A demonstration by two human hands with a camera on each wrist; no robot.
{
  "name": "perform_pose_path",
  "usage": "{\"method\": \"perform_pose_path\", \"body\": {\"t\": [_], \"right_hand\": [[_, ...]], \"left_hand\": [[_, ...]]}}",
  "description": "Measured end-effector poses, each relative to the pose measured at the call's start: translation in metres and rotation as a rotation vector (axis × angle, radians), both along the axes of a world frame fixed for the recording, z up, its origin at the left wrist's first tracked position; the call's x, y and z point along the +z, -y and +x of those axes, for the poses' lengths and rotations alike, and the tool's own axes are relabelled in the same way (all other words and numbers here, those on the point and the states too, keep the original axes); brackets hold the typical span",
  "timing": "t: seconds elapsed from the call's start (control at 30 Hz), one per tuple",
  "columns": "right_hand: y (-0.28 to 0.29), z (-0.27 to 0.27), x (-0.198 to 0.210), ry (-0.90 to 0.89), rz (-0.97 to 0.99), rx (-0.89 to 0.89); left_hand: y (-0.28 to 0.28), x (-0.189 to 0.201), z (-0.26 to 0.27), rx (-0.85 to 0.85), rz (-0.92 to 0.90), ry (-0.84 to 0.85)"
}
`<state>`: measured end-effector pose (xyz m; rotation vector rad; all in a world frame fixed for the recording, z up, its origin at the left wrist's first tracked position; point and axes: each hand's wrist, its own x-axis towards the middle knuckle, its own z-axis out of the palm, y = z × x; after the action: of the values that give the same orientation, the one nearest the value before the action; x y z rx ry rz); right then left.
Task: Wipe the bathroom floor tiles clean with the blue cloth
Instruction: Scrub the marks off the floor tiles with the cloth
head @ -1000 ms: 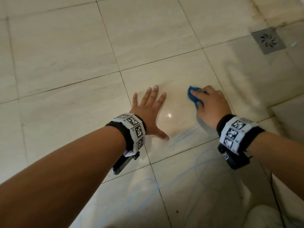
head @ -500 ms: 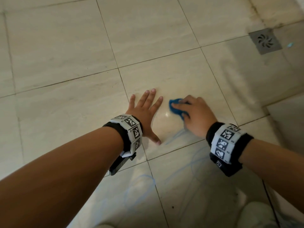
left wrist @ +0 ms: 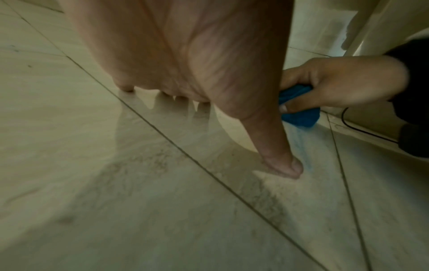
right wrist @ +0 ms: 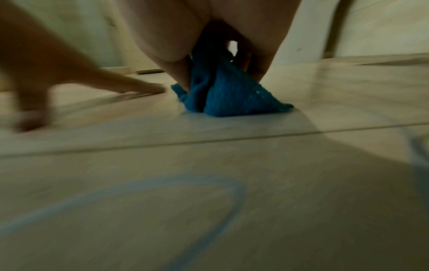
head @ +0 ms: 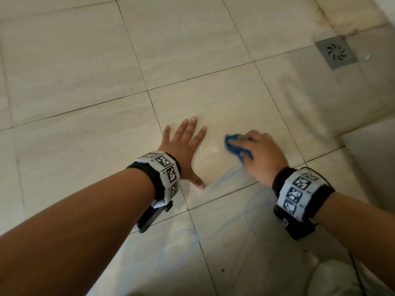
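Note:
My right hand (head: 259, 152) grips a bunched blue cloth (head: 234, 145) and presses it on a beige floor tile (head: 235, 107). Seen from the right wrist, the cloth (right wrist: 223, 93) hangs between my fingers and touches the floor. To the cloth's left, my left hand (head: 183, 144) lies flat on the same tile with fingers spread. In the left wrist view its thumb (left wrist: 278, 155) touches the tile, with the cloth (left wrist: 299, 115) just beyond. Blue scribble lines (head: 226, 178) mark the tiles nearer me, and a blue loop (right wrist: 162, 194) shows close to the right wrist camera.
A square metal floor drain (head: 336, 51) sits at the far right. A raised pale step or ledge (head: 372, 159) borders the floor on the right. A thin black cable (head: 361, 276) runs from my right wrist band. A pale rounded shape (head: 342, 278) lies at bottom right.
My right hand has rubbed the cloth from farther right back toward me and the left hand, then slightly right again. The left hand has stayed planted on the tile.

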<state>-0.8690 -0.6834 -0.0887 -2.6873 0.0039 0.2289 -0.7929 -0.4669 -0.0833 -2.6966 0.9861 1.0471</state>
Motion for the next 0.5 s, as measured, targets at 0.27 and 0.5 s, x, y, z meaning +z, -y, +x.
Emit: {"method": "perform_pose_path", "body": {"t": [0.27, 0.5], "right_hand": [[0.014, -0.006, 0.005, 0.017, -0.099, -0.143], [0.054, 0.007, 0.003, -0.007, -0.110, -0.279]], "left_hand": [[-0.002, -0.004, 0.001, -0.002, -0.013, 0.001], [-0.003, -0.002, 0.000, -0.009, -0.001, -0.007]]}}
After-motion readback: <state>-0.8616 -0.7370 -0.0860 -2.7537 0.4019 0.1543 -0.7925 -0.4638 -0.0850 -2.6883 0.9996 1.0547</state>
